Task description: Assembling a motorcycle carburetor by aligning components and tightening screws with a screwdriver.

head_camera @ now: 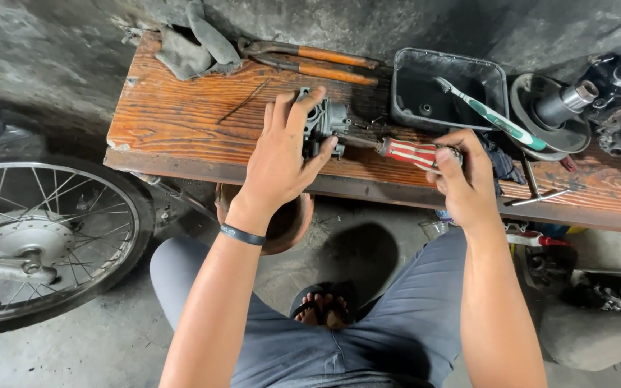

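My left hand [282,154] grips a small grey metal carburetor [328,118] that rests on a worn wooden bench [195,115]. My right hand [461,179] holds a screwdriver with a red and white striped handle [407,152]. Its shaft points left into the side of the carburetor. Both hands are over the middle of the bench, and my fingers hide part of the carburetor body.
A black plastic tray [451,86] holds a green and white toothbrush [494,118]. Orange-handled pliers [318,61] and a grey rag [195,47] lie at the back. Engine parts [576,108] sit at the right, a spoked wheel [37,237] at the left.
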